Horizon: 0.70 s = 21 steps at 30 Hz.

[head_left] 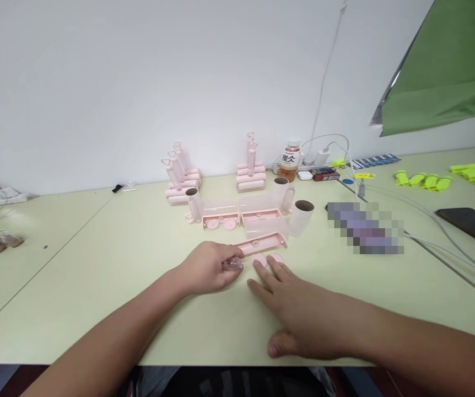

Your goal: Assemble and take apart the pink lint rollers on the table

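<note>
My left hand is closed on a small clear plastic piece, and much of that piece is hidden by the fingers. Just beyond it lies a long pink open case, its near end close to my left fingertips. With fingers spread, my right hand rests its fingertips on a pale pink disc and a second pink disc, flat on the table. Behind these, another open pink case has two round discs in it. A further pink case stands with its clear cover.
Pink cylinders with heart-shaped tops stand on stacked pink cases at the back. A cardboard-lined tube stands to the right. Behind are a drink bottle and white cables. Neon yellow pieces and a black phone-like object lie farther right.
</note>
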{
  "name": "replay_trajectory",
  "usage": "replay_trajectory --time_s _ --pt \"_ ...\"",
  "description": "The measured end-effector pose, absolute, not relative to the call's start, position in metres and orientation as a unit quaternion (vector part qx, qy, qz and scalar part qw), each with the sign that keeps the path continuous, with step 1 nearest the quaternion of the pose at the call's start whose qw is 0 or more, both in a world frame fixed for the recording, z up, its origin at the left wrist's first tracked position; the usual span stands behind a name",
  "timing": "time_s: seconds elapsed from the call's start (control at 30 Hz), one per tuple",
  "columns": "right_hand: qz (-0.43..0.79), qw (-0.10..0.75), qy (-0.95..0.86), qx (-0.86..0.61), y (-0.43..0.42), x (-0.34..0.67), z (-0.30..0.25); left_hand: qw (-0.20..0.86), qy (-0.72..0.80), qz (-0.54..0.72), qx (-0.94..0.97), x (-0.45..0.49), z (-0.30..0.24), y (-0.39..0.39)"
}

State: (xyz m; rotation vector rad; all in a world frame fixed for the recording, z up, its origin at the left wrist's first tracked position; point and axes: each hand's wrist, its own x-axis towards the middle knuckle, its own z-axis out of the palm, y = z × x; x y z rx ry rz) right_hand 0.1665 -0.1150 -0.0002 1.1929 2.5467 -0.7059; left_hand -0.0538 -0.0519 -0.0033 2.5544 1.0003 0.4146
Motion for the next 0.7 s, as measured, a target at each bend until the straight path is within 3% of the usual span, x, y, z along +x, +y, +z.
replay_trajectory --time_s 0.3,0.7 --pt "-0.217 0.057 0.895 0.385 -0.137 0.156 -0.030 0.090 0.277 0.059 0.955 -0.040 -0.010 -0.044" --pt "-0.238 0.033 0.888 0.392 -0.129 0.160 -0.033 0.197 0.264 0.051 0.943 -0.031 -0.010 -0.048"
